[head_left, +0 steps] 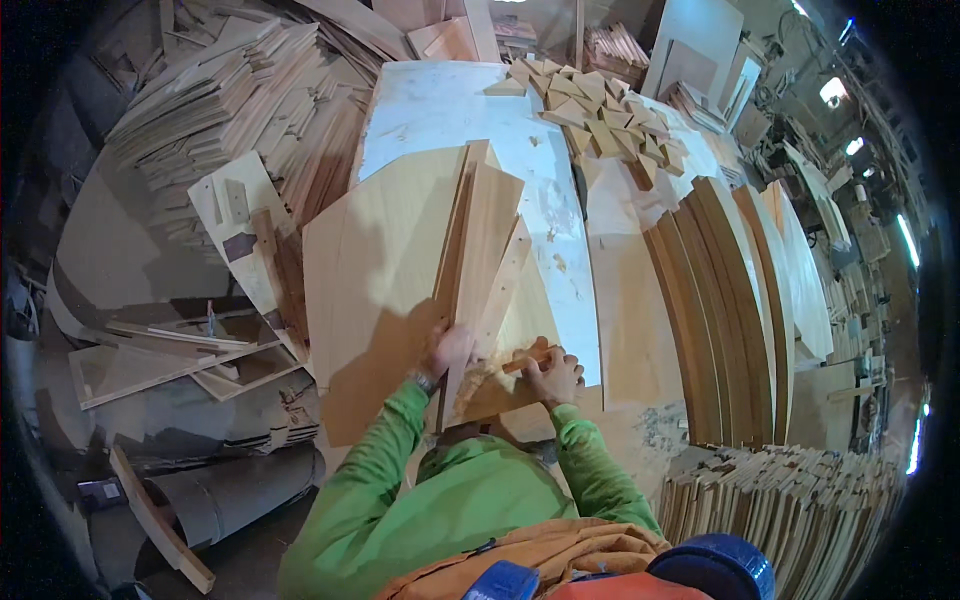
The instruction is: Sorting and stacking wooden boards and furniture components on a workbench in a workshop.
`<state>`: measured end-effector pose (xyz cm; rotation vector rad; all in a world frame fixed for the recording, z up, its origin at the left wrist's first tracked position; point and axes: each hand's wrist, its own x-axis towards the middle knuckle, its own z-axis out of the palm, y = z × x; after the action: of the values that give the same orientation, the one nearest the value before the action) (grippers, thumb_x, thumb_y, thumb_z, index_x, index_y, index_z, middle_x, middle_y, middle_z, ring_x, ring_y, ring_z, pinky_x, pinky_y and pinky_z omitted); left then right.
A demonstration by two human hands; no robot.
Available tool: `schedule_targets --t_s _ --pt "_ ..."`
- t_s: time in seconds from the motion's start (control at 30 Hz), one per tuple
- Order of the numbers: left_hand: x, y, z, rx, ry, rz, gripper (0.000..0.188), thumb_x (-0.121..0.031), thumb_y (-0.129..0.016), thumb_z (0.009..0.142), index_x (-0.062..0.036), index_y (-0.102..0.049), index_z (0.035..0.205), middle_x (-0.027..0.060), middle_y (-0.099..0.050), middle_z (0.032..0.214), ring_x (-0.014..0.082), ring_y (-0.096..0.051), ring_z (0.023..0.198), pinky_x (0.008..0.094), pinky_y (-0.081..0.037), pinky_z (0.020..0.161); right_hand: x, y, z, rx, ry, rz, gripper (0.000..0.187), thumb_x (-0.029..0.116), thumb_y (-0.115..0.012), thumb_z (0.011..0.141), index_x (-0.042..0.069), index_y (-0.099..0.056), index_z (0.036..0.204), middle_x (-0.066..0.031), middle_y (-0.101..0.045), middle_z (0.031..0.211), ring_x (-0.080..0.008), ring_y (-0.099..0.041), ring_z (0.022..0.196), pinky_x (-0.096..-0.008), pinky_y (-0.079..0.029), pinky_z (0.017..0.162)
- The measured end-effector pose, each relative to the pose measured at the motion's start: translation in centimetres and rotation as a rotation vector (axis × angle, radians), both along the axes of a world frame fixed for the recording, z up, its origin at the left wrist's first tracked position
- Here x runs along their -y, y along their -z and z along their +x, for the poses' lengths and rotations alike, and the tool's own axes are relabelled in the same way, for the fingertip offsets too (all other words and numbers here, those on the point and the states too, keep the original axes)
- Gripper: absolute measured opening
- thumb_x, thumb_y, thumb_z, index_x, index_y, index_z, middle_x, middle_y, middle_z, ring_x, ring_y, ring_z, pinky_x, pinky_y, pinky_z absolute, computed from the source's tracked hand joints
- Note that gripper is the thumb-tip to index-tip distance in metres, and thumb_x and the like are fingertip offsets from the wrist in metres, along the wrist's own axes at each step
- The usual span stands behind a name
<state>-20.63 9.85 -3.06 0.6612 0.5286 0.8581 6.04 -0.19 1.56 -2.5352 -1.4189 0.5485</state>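
Pale wood fills nearly everything I see from the head camera. My left hand (448,350) rests on the near end of a narrow wooden strip (488,250), fingers curled over its edge, so I call that grip closed on the strip. I count three such narrow strips, stacked and fanned together, standing on edge and leaning across one large flat panel (375,270) that lies on the counter (440,105). My right hand (553,375) is closed around one small stick-like tool (527,362), its tip touching the lower corner of the fanned strips; I cannot tell what kind of tool it is.

Both sleeves are green. The counter has a white, scuffed top, and at its far end lies one heap of small wooden blocks (600,115), too many and too jumbled for me to count. On the right, I count about five long curved boards (725,310) set on edge side by side, touching each other. Below them stands one dense row of thin boards (790,510), uncountable. To the left, one tall pile of flat offcuts (220,95) sits well apart from my hands, with loose scraps on the floor (180,410) beneath.
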Motion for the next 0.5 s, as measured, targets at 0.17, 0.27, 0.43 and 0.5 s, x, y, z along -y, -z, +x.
schedule_targets --t_s 0.17,0.27,0.43,0.5 --pt "-7.2 2.8 0.5 -0.531 -0.237 0.189 0.046 -0.03 -0.072 0.101 0.0005 -0.061 0.134 0.0125 -0.072 0.105 0.0233 -0.071 0.095 0.0397 -0.06 0.088 -0.5 0.8 -1.4 0.034 -0.029 0.05 0.064 0.068 -0.07 0.09 0.019 -0.063 0.13 -0.0207 -0.058 0.132 -0.0477 -0.052 0.123 -0.0677 -0.04 0.102" --pt "-5.7 -2.5 1.6 -1.264 -0.231 0.661 0.066 -0.035 -0.074 0.098 0.0013 -0.052 0.149 0.0228 -0.065 0.135 0.0349 -0.058 0.13 0.0489 -0.048 0.111 0.3 1.6 -0.8 0.046 -0.013 0.036 0.065 0.068 -0.067 0.091 0.018 -0.061 0.132 -0.022 -0.056 0.135 -0.0466 -0.051 0.127 -0.0678 -0.039 0.105" --pt "-6.5 -5.8 2.7 -1.5 0.04 0.799 0.095 -0.046 -0.074 0.094 0.0032 -0.035 0.165 0.0301 -0.031 0.172 0.0442 -0.012 0.165 0.0543 -0.013 0.134 0.1 1.5 -1.4 0.145 -0.03 0.085 0.065 0.07 -0.064 0.094 0.019 -0.061 0.134 -0.0215 -0.059 0.13 -0.0476 -0.055 0.12 -0.0686 -0.042 0.099" --pt "-8.1 -4.7 3.5 -1.519 0.008 0.787 0.1 -0.05 -0.071 0.094 0.007 -0.031 0.166 0.029 -0.025 0.175 0.0429 -0.011 0.166 0.0559 -0.01 0.134 -0.1 1.2 -1.7 0.134 -0.027 0.088 0.065 0.069 -0.063 0.094 0.016 -0.06 0.132 -0.022 -0.058 0.131 -0.0467 -0.054 0.122 -0.0689 -0.041 0.101"
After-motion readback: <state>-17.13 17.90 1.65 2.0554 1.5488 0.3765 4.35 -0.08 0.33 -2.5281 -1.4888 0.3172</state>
